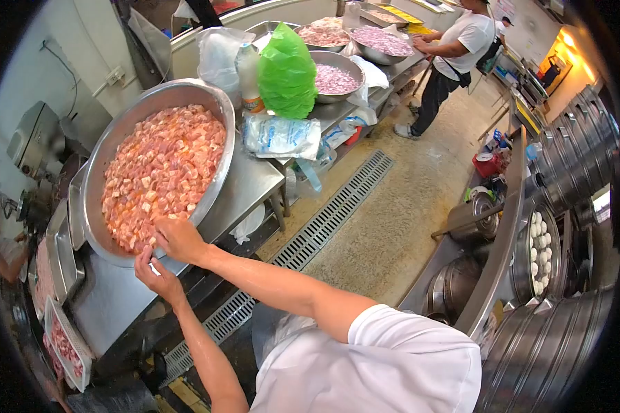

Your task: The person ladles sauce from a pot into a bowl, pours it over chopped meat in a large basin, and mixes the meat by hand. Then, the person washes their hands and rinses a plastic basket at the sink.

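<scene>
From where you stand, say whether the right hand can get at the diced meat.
Likely yes: the right hand is at the near rim of the bowl, and the diced meat lies uncovered.

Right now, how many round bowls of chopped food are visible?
4: the biggest bowl, nearest you; beyond it, the bowl by the green bag, the back right bowl, and the back left bowl. Others may be hidden.

You can pass over the near rim of the bowl [176,95], above the meat [164,165], or low along the tabletop [251,177] to its right; trays [60,258] hem its left side, and the bottle [249,74], green bag [287,72] and packet [282,136] block the far end
</scene>
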Available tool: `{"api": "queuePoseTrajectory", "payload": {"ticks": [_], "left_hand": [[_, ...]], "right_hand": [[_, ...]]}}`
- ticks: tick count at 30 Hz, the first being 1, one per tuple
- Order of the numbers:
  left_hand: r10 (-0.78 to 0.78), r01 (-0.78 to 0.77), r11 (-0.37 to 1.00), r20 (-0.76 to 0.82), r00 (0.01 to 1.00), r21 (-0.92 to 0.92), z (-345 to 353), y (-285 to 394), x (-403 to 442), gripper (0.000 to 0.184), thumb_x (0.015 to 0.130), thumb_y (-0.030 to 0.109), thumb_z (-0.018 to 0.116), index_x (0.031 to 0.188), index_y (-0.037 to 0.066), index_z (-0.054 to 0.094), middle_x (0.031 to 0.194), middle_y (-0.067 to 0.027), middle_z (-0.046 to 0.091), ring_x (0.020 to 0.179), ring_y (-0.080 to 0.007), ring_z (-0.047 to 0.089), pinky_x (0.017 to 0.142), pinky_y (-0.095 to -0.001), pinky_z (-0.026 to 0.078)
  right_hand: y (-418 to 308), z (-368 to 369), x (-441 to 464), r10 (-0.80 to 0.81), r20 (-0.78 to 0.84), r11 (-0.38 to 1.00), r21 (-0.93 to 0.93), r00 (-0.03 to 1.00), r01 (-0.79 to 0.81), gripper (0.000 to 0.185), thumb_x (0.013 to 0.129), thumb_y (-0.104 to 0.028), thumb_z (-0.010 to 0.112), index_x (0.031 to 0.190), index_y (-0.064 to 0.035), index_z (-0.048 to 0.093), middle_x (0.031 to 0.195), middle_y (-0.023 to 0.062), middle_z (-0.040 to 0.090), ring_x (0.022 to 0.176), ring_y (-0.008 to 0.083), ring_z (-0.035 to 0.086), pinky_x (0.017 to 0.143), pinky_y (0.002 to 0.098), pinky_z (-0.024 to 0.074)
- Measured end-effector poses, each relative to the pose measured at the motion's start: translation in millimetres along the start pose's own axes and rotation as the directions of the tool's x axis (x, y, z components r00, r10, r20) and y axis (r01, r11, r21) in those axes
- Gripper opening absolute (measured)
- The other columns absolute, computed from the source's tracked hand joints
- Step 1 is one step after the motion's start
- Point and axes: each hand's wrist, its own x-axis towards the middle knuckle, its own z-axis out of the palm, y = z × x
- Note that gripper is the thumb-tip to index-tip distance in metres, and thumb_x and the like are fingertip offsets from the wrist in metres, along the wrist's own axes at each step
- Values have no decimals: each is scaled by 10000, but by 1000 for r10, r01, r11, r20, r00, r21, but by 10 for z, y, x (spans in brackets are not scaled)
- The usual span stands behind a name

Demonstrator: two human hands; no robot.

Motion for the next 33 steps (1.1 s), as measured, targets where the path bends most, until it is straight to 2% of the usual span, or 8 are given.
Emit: {"api": "queuePoseTrajectory", "payload": {"ticks": [2, 4, 7, 9, 10, 11, 15, 33], "left_hand": [[7, -7, 995, 0, 1000, -97, 14, -41, 12, 272, 973, 226, 511, 1098, 22, 639, 1151, -129, 615, 1131, -306, 525, 1010, -436, 371], [-6, 2, 988, -23, 1000, -155, 63, -108, -8, 230, 925, 163, 554, 1090, 14, 615, 1172, -124, 599, 1161, -307, 510, 1044, -434, 361], [-47, 47, 997, 2, 999, -55, -63, 52, 54, 180, 888, 74, 524, 1038, 20, 608, 1131, -132, 592, 1133, -313, 513, 1024, -434, 373], [-64, 63, 998, -17, 998, -32, -97, 82, 74, 158, 876, 62, 526, 1006, 15, 602, 1112, -149, 593, 1123, -333, 517, 1011, -448, 377], [-35, 34, 999, -34, 999, -9, -94, 61, 71, 161, 873, 63, 528, 1005, 9, 604, 1113, -158, 594, 1120, -343, 520, 1005, -457, 383], [-35, 36, 999, -30, 999, 15, -84, 11, 44, 220, 950, 180, 513, 1061, 29, 628, 1143, -142, 607, 1145, -329, 517, 1020, -439, 381], [-80, 80, 997, -46, 996, -4, -102, 49, 49, 165, 896, 84, 538, 1029, 21, 614, 1133, -145, 602, 1131, -351, 512, 994, -446, 392], [-90, 89, 996, -61, 994, -10, -117, 95, 69, 167, 873, 56, 535, 1016, 17, 612, 1111, -149, 593, 1107, -349, 513, 976, -447, 395]], "right_hand": [[76, 101, -17, -83, 11, 986, -146, 996, 84, 165, 860, -132, 559, 738, -21, 552, 707, 174, 570, 710, 377, 605, 695, 495, 438], [137, 125, -12, -138, 42, 976, -163, 990, 143, 158, 836, -133, 555, 730, -17, 571, 719, 176, 575, 728, 372, 592, 758, 509, 418], [-31, 13, 16, -111, 30, 993, -38, 993, 113, 152, 831, -133, 601, 747, -10, 572, 747, 202, 576, 748, 394, 580, 660, 487, 446], [75, 98, 14, -6, 107, 999, -49, 994, 11, 195, 894, -187, 600, 872, 3, 640, 793, 205, 643, 759, 377, 631, 660, 467, 481], [104, 130, 21, -74, 26, 997, -5, 997, 74, 156, 849, -133, 610, 762, -5, 587, 683, 211, 592, 665, 395, 605, 608, 491, 453], [37, 92, 28, -67, 5, 998, 9, 998, 67, 149, 848, -127, 617, 766, -3, 602, 702, 207, 619, 667, 392, 623, 604, 484, 466], [-15, 67, 43, 18, 67, 1000, -20, 998, -17, 158, 861, -165, 645, 786, -26, 644, 726, 187, 649, 689, 374, 645, 610, 458, 488], [-68, 38, 54, 18, 63, 1000, -25, 998, -17, 184, 866, -177, 662, 777, -17, 643, 702, 175, 645, 658, 362, 640, 575, 437, 476]]}}
